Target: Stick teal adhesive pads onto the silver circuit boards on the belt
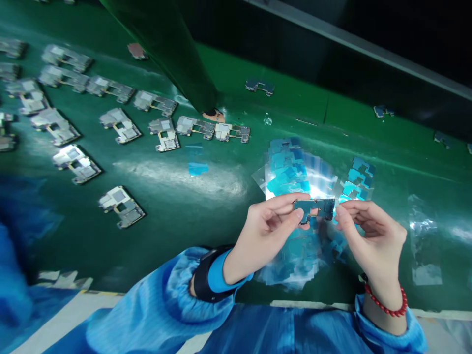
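Observation:
My left hand pinches a small dark phone circuit board by its left end, thumb in front and fingers behind. A cut-out shows near the board's middle. Right at the board's other end is my right hand, its thumb and forefinger closed together; whatever they grip is too small to make out. Beneath both hands lies a spread pile of clear and blue film pieces, partly hidden by the left hand. Several blue-covered boards form a column just beyond my right hand.
Many bare circuit boards lie on the green mat at the left. A green post rises from the mat ahead. Single boards rest along the back, below a dark ledge. A clear plastic strip lies at the right.

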### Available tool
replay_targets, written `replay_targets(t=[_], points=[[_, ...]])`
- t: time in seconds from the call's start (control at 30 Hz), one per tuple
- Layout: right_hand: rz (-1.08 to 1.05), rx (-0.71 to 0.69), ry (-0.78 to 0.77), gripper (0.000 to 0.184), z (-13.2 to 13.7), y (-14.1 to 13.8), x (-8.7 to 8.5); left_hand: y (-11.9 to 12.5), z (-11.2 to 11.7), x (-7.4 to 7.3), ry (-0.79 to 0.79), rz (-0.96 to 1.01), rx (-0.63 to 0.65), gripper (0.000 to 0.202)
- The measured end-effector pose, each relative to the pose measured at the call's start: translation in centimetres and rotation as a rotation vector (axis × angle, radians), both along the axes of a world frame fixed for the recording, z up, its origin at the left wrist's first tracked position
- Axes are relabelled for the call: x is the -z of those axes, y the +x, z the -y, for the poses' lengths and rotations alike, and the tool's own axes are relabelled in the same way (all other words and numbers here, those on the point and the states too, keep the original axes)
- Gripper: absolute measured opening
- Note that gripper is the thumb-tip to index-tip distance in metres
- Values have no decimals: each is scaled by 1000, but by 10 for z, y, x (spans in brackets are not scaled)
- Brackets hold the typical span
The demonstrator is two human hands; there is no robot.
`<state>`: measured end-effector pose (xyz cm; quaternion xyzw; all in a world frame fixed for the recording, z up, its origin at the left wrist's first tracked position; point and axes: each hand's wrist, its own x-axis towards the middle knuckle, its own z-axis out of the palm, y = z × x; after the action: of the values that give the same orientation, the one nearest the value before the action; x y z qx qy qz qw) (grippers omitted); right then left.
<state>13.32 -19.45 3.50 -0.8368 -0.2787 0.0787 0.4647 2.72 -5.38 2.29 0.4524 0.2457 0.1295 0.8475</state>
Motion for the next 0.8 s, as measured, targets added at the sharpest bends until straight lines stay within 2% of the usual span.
replay_targets(t=[0.23, 0.47, 0.67, 0.8], points=[[-128, 111, 84, 4, 0, 5, 1, 1, -4, 0, -24, -23, 23, 17], [-438, -20, 169, 12, -6, 4, 5, -1, -4, 3, 0, -65, 61, 21], [-424, 10, 206, 11, -7, 1, 8, 2, -1, 3, 19, -77, 18, 27], [-391, -2, 207, 13, -6, 0, 8, 3, -2, 3, 147, -185, -27, 18]])
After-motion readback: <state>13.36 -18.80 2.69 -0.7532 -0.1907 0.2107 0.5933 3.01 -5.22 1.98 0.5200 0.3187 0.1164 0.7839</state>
